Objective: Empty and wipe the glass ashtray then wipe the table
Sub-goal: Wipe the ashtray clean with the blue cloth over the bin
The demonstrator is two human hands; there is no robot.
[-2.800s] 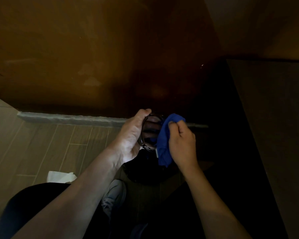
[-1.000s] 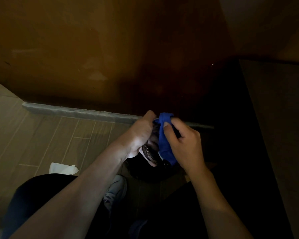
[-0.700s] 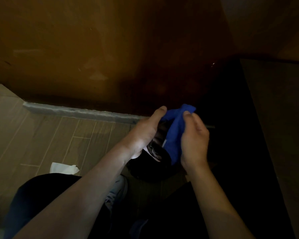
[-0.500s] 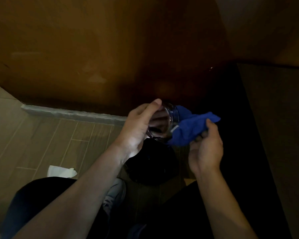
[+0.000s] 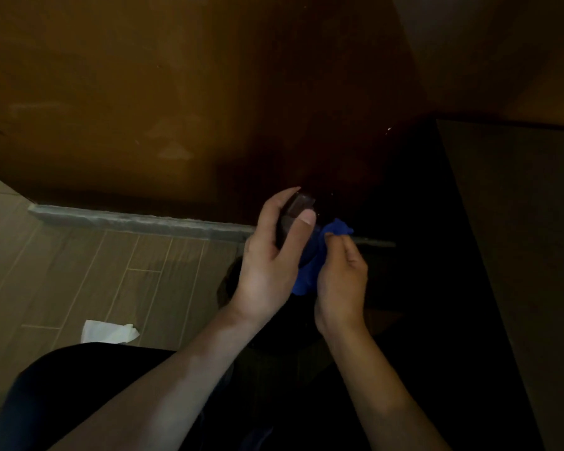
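My left hand [image 5: 271, 258] grips the glass ashtray [image 5: 296, 212], held on edge in the air with my thumb across its rim; most of the glass is hidden behind my fingers. My right hand [image 5: 341, 281] pinches a blue cloth [image 5: 316, 255] and presses it against the ashtray's right side. Both hands hover over a dark round bin [image 5: 238, 281] on the floor, which is barely visible in the shadow.
A brown wooden wall panel [image 5: 144, 92] with a grey skirting strip [image 5: 137, 221] stands ahead. Wood-look floor tiles [image 5: 95, 271] lie at left, with a crumpled white tissue [image 5: 108, 332] on them. A dark wooden surface [image 5: 518, 239] rises at right. My dark-clothed leg [image 5: 79, 392] fills the bottom left.
My right hand had pulled the cloth out to the right of the ashtray; now it has brought it back against the glass. My left hand has turned the ashtray more on edge.
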